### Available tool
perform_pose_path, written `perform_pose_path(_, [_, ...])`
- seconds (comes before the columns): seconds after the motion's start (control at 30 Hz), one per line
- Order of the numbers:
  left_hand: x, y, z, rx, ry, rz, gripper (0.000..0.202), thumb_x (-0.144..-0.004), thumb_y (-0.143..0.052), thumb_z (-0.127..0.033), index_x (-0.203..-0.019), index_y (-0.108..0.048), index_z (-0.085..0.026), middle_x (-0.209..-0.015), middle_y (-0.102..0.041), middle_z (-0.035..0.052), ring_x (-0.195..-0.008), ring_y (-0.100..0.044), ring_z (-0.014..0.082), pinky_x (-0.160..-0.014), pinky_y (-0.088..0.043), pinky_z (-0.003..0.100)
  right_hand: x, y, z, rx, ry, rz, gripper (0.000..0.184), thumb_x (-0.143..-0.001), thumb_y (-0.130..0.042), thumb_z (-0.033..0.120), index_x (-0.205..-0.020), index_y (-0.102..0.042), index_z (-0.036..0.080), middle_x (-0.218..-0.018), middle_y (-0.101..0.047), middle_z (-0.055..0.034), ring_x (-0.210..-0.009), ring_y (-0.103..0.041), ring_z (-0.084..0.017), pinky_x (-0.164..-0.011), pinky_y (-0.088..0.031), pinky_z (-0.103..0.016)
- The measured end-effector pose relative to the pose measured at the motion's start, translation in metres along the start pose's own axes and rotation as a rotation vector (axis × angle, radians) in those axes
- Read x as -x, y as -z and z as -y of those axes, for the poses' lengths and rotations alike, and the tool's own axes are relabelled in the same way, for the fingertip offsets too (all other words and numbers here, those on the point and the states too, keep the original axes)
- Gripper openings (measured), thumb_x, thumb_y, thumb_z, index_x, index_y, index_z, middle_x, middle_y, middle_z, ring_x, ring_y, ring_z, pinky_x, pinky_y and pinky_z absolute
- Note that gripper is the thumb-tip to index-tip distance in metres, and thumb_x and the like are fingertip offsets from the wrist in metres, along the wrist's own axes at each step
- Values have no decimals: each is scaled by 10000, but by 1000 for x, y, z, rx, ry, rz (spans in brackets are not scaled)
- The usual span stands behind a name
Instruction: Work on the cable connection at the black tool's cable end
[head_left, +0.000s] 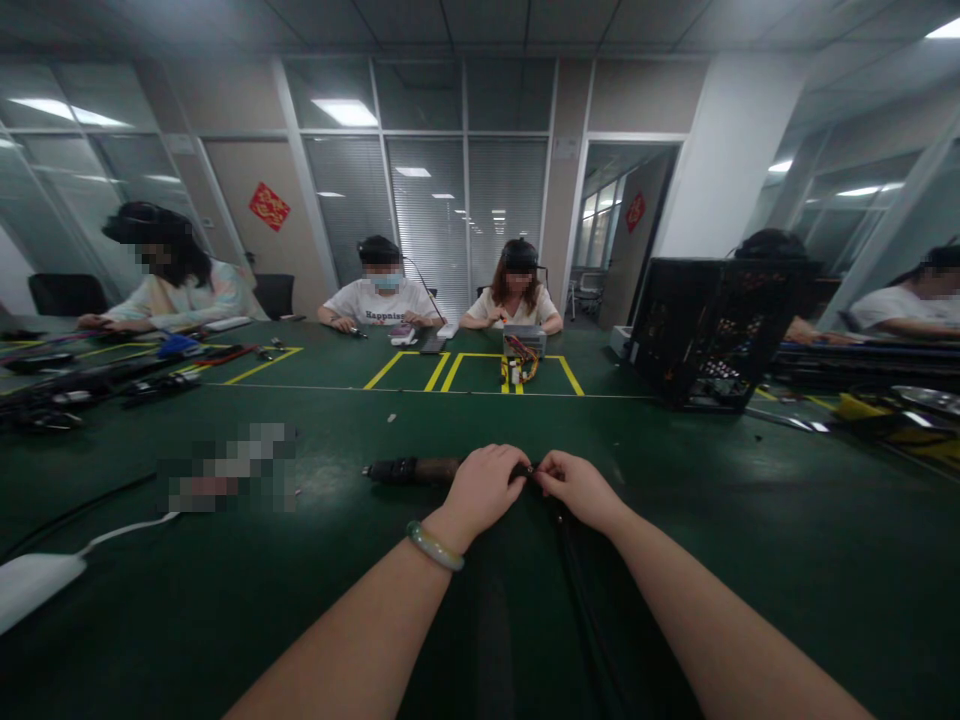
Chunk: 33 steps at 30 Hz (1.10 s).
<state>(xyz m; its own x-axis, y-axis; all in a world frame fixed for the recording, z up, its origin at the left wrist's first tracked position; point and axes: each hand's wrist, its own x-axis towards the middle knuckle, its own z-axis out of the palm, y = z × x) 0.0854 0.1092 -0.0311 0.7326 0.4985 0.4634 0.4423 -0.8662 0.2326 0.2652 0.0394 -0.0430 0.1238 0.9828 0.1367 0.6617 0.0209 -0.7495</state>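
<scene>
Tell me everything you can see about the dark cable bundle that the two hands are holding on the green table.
The dark cable bundle lies flat on the green table, its thick end with a black connector pointing left. The middle looks brownish and sleeved. The left hand covers its right part, and the right hand pinches a small piece beside it. Black cables run down toward the person. Finer detail is too dim to tell.

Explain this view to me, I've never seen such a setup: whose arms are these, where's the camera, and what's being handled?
The one picture comes from a camera on a person's head, looking down at their own bare arms. The left hand, with a green bangle on its wrist, and the right hand meet over a dark cable on the green table, pinching it together. A dark cylindrical tool lies just left. Other people sit across; a black mesh crate stands to the right.
</scene>
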Motion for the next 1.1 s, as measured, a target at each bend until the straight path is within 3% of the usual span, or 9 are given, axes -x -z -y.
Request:
perform_pose_path(0.3, [-1,3,0,13,-42,26,184,-861,-567,-194,-1032,-619,-241,-1071,-629,15,-1013,-555,195,-933,-423,353,1,1,3,7,-13,10,146,-866,-561,325,-845,-628,198,-715,-692,8,-672,-635,-147,-633,-438,-240])
perform_pose_path(0.5, [0,2,-1,-16,10,13,261,-856,-577,-214,-1116,-571,-227,-1064,-624,33,-1006,-559,204,-912,-430,352,1,2,1,-2,-16,12,152,-870,-558,336,-840,-624,202,-716,-691,12,-670,-634,-145,-621,-433,-238])
perform_pose_path(0.77, [0,3,0,-2,-51,37,191,-867,-554,-191,-1043,-609,-242,-1071,-626,20,-1011,-559,194,-924,-428,351,0,0,1,-5,1,3,163,-865,-557,338,-842,-623,191,-694,-677,12,-651,-621,-143,-597,-416,-233])
perform_pose_path(0.9, [0,2,-1,-21,-6,18,258,-860,-572,-212,-1116,-566,-238,-1060,-624,33,-1007,-562,207,-912,-432,357,0,1,2,6,-33,14,158,-866,-560,340,-847,-626,198,-706,-684,14,-658,-622,-143,-586,-409,-231])
perform_pose_path(1.1, [1,0,-1,-15,14,-2,215,-841,-600,-208,-1051,-559,-235,-1006,-622,17,-980,-566,203,-889,-432,344,1,2,3,13,-27,13,157,-869,-560,341,-843,-628,201,-710,-689,13,-665,-629,-145,-599,-418,-237])
